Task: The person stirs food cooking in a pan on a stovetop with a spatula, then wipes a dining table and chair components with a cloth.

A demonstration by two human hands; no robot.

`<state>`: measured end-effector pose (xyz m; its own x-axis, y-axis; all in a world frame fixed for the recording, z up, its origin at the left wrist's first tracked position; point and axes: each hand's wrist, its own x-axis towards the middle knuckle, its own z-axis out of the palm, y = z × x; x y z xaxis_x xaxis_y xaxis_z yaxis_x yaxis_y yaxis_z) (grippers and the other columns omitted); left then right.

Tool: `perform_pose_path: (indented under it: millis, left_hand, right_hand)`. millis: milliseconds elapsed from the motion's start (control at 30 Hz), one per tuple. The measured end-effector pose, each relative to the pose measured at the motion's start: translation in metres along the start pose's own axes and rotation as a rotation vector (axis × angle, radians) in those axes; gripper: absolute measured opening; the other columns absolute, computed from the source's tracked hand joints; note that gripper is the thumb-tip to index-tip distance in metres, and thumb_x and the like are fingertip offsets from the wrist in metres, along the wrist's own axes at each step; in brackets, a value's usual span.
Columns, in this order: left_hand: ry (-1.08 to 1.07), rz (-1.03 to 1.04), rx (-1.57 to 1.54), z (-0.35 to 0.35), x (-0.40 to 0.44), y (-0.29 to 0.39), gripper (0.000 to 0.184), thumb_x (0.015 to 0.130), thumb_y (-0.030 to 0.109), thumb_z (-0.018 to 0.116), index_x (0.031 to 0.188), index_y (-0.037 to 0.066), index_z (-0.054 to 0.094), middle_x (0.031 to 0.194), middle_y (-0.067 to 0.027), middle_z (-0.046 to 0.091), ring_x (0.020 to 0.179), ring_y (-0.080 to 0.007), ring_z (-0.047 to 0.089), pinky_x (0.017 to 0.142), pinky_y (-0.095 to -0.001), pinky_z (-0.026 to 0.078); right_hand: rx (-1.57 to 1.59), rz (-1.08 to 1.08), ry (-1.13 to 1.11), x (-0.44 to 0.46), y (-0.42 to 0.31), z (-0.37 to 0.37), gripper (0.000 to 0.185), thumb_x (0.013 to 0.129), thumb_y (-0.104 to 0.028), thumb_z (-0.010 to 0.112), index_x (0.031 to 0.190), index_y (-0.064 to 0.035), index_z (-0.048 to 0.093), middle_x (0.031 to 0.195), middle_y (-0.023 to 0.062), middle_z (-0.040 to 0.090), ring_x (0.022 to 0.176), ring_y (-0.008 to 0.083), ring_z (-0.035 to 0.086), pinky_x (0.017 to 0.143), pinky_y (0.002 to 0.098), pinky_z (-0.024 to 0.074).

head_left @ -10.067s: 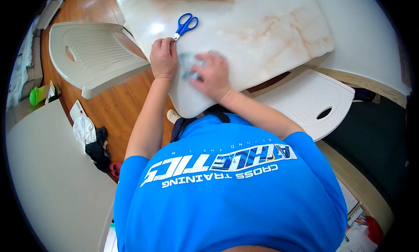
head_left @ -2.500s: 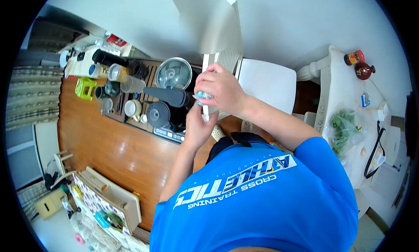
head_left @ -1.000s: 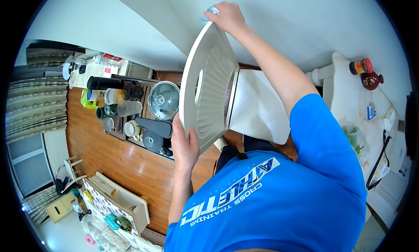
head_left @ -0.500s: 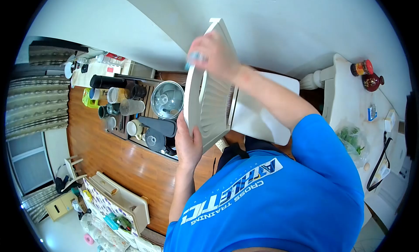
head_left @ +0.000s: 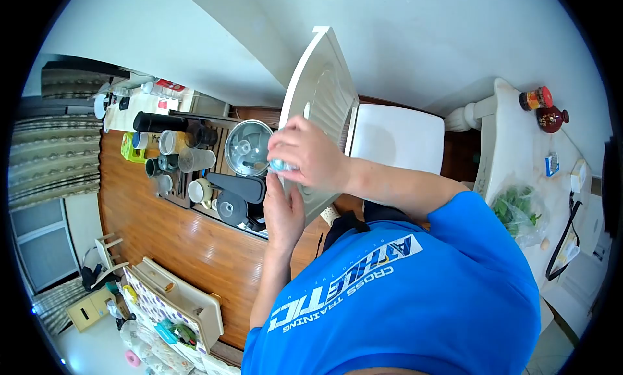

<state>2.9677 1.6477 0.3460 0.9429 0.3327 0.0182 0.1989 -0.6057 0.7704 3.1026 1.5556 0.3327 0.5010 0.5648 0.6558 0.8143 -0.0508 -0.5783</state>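
Observation:
A white chair stands before me, its curved, slatted backrest [head_left: 324,83] rising beside its pale seat [head_left: 397,151]. My left hand [head_left: 283,219] is closed around the near end of the backrest's top edge. Just above it, my right hand [head_left: 311,155] presses a crumpled light blue cloth [head_left: 278,165] onto that same edge. Most of the cloth is hidden under my fingers, and the two hands nearly touch.
Left of the chair, a low tea table [head_left: 224,161] carries a glass-lidded pot [head_left: 248,148], jars and a cream mug [head_left: 199,191]. On the right, a white table [head_left: 503,135] bears a bag of greens [head_left: 517,209], a red-lidded jar [head_left: 536,99] and a dark red jug [head_left: 551,118].
My right hand has slid with the cloth along the backrest's top edge, from its upper part down toward my left hand. The left hand stays at nearly the same spot.

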Motion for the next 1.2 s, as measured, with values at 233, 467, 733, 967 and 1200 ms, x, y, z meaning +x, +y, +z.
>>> perform_pose_path:
  millis: [233,467,733,967,1200]
  left_hand:
    - [-0.010,-0.005,0.006,-0.004,0.002,0.010,0.050,0.082,-0.002,0.049,0.130,-0.003,0.034,0.112,-0.0234,0.055,0.103,-0.0357,0.056,0.086,-0.0370,0.044]
    - [-0.028,-0.029,-0.041,-0.004,0.001,0.006,0.049,0.082,-0.002,0.048,0.130,-0.002,0.034,0.112,-0.0231,0.055,0.102,-0.0365,0.057,0.086,-0.0374,0.044]
    - [-0.007,0.058,0.015,-0.003,0.002,0.004,0.047,0.082,-0.003,0.047,0.128,-0.003,0.035,0.104,-0.0250,0.056,0.094,-0.0404,0.057,0.078,-0.0406,0.047]
    - [0.016,0.032,0.032,0.000,0.001,0.002,0.048,0.082,-0.001,0.051,0.128,-0.002,0.038,0.111,-0.0213,0.057,0.101,-0.0353,0.058,0.085,-0.0366,0.045]
    - [-0.004,0.035,0.043,-0.001,-0.001,0.007,0.048,0.083,-0.003,0.049,0.129,-0.002,0.036,0.112,-0.0221,0.055,0.100,-0.0340,0.059,0.084,-0.0360,0.046]
  right_hand:
    - [-0.211,0.228,0.067,0.051,0.084,-0.036,0.018,0.075,-0.026,0.066,0.082,-0.0091,0.067,0.089,0.0018,0.063,0.087,0.0255,0.049,0.079,0.0356,0.0422]
    - [-0.249,0.183,0.056,0.038,0.051,-0.021,0.015,0.073,-0.025,0.068,0.081,-0.0117,0.067,0.092,0.0015,0.062,0.087,0.0262,0.049,0.080,0.0343,0.0415]
    - [-0.028,0.012,-0.030,0.009,0.019,0.000,0.017,0.070,-0.024,0.069,0.082,-0.0139,0.064,0.091,-0.0001,0.060,0.089,0.0242,0.050,0.082,0.0359,0.0404]
    - [-0.453,0.463,0.255,0.069,0.164,-0.072,0.025,0.078,-0.029,0.065,0.084,-0.0052,0.068,0.082,0.0124,0.065,0.081,0.0309,0.055,0.073,0.0393,0.0459]
    - [-0.223,0.070,0.265,0.025,0.091,-0.014,0.022,0.073,-0.027,0.070,0.089,-0.0118,0.067,0.100,0.0025,0.062,0.091,0.0267,0.050,0.081,0.0364,0.0432]
